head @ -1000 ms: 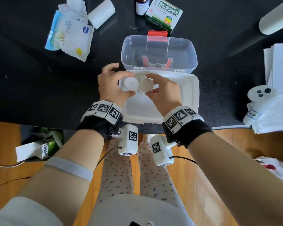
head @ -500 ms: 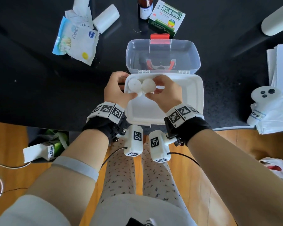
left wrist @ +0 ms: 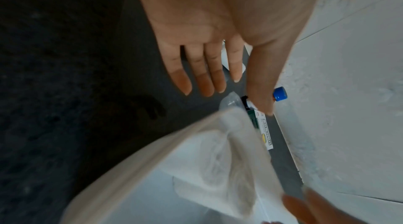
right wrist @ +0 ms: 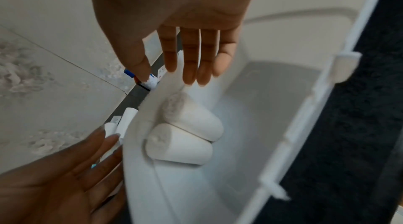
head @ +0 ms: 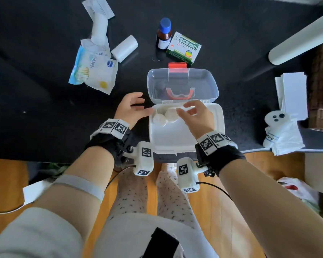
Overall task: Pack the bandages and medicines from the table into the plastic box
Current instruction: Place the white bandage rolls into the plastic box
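Two white bandage rolls (head: 164,116) (right wrist: 185,134) lie side by side in the far left corner of the white plastic box (head: 185,138) (right wrist: 272,107). Its clear lid (head: 183,84) lies open behind it. My left hand (head: 132,107) (left wrist: 213,76) hovers open just left of the box, fingers straight, holding nothing. My right hand (head: 190,110) (right wrist: 187,65) hovers open above the rolls, also holding nothing. On the black table (head: 35,118) behind lie another bandage roll (head: 124,48), a brown bottle with a blue cap (head: 164,34), a green medicine carton (head: 184,48) and a cotton packet (head: 93,71).
Loose white wrappers (head: 99,21) lie at the far left. A white controller on a plastic bag (head: 280,131) and stacked white papers (head: 291,94) sit at the right edge. A white cylinder (head: 302,40) crosses the far right corner. The table's front edge runs below the box.
Both hands carried the two rolls forward into the box and have let go of them. The fingers have spread and drawn slightly apart.
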### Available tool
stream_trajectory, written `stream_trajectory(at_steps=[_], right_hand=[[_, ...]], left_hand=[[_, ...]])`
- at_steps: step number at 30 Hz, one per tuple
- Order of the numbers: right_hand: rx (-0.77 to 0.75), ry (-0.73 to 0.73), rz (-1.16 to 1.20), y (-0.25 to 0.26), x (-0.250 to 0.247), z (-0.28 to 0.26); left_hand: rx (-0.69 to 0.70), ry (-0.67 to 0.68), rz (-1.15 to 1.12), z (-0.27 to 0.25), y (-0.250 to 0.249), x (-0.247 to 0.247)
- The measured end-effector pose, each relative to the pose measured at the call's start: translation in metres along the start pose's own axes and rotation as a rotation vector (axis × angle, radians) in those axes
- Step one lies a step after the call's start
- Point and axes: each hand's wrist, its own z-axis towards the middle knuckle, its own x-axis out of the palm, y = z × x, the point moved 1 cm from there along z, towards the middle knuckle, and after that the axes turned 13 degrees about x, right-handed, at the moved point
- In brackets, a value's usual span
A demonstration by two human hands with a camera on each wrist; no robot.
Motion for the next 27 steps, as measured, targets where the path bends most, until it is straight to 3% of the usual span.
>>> stream_trajectory(at_steps=[3,7,11,15,18,23,27], right_hand=[[-0.024,-0.059,-0.003,0.033,0.012,-0.008],[-0.053,-0.037,-0.035,0.089,0.04,-0.003],[-0.042,0.048,0.042,0.132,0.067,0.016],[0.07,0.124,0.068,0.155,0.095,0.048],[0.148,0.136,0.037,0.171,0.111,0.071],[0.152,0.125,-0.005,0.196,0.13,0.111],[0.129,0.176,-0.047,0.206,0.139,0.133]], left_hand=[[-0.041,0.033,-0.018,0.006,-0.013,-0.021],[0.008,0.066,0.034,0.024,-0.031,-0.064],[0.058,-0.028,0.09,0.062,-0.041,-0.103],[0.064,-0.077,0.131,0.104,-0.045,-0.127],[0.072,-0.111,0.171,0.136,-0.048,-0.14],[0.032,-0.224,0.263,0.196,-0.047,-0.156],[0.105,-0.031,0.402,0.233,-0.051,-0.149]])
